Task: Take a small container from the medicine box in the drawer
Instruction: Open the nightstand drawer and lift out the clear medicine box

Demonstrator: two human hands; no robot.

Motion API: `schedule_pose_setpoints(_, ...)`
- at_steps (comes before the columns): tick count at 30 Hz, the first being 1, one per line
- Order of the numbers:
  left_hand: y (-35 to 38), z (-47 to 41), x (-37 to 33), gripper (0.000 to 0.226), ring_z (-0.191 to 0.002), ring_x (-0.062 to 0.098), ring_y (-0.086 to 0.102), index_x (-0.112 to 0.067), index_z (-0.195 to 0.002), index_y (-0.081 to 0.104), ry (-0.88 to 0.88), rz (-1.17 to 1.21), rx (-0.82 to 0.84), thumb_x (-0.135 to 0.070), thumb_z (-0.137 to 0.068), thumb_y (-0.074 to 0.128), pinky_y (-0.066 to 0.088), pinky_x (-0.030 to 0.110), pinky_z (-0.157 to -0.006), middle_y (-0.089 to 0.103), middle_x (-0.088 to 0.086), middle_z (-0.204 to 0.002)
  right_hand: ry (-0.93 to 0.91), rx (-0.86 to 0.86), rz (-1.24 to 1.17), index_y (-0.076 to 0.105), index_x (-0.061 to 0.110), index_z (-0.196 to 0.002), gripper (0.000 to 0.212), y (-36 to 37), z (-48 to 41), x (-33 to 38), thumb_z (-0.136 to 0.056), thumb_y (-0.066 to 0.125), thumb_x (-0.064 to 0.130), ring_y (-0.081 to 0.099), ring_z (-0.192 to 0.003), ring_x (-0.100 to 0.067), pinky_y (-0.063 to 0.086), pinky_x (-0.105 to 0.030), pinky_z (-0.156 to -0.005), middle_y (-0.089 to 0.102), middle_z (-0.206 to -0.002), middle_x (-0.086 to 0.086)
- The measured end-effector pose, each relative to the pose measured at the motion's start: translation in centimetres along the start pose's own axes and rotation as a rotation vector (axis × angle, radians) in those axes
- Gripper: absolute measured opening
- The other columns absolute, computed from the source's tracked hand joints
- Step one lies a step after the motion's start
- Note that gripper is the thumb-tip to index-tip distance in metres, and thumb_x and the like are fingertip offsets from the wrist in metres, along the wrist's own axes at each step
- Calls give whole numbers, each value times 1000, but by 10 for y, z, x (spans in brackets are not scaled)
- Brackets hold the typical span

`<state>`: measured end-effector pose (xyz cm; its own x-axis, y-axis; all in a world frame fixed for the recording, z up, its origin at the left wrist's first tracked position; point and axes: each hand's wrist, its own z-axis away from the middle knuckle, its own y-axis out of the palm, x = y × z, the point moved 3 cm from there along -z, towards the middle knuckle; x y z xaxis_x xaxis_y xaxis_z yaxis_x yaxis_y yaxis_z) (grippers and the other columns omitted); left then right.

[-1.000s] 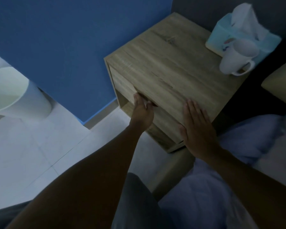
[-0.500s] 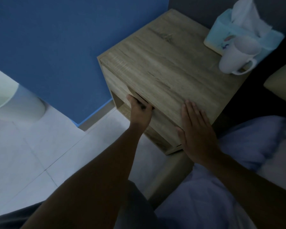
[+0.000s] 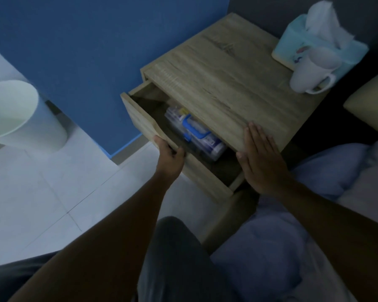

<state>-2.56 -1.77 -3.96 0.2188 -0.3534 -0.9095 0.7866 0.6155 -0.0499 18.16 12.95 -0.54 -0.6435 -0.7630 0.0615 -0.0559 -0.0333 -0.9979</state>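
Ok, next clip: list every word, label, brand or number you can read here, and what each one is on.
No text can be read in this frame.
Tissue box: a small coloured print on its side, too blurred to tell if it has letters.
Medicine box in the open drawer: clear, blue handle, printed packs inside, all too blurred and dark to read.
Mug: plain, no marking seen.
Nightstand: wood grain only.
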Motion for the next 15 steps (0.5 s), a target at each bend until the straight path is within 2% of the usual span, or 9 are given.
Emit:
schedule_pose_setpoints(3,-16,11,12,97,-115,8,49,-31,-151,-24,-6,-5,7,-19,-96,55,47,27,-91,24,2,-159,3,-6,9,18,5,-156,69,0,0,1,-100,21,45,19,-153,-28,17,-47,-123,20,-165,-14)
schedule_pose_setpoints(5,-26,17,19,97,-96,0,55,-31,-151,-25,-13,-8,22,-21,-96,55,50,11,-72,21,0,-160,5,-7,10,20,5,-156,69,-2,0,1,-100,21,45,21,-152,-29,19,-48,-123,22,-164,-15)
schedule_pose_setpoints(7,-35,23,25,96,-89,-6,52,-31,-151,-24,-20,-16,27,-22,-97,55,44,0,-61,19,0,-161,6,5,-3,19,5,-157,70,-2,0,2,-100,21,45,19,-153,-29,18,-48,-123,20,-165,-15)
schedule_pose_setpoints(8,-39,26,28,96,-92,-6,50,-30,-151,-24,-25,-23,23,-22,-97,54,41,-3,-58,16,1,-162,5,13,-10,18,5,-157,70,-3,0,2,-99,20,45,18,-153,-29,17,-48,-123,20,-165,-15)
schedule_pose_setpoints(11,-51,35,34,95,-115,3,36,-29,-151,-24,-34,-37,1,-26,-97,54,35,-5,-58,8,-2,-164,5,32,-18,15,5,-158,72,-4,-1,2,-99,18,46,16,-153,-30,15,-48,-124,18,-165,-16)
schedule_pose_setpoints(15,-62,42,42,94,-123,9,32,-31,-151,-24,-43,-77,-35,-28,-97,53,31,-5,-59,6,-3,-164,6,54,-32,12,6,-158,71,-5,-2,3,-99,20,45,13,-154,-29,12,-48,-124,15,-166,-15)
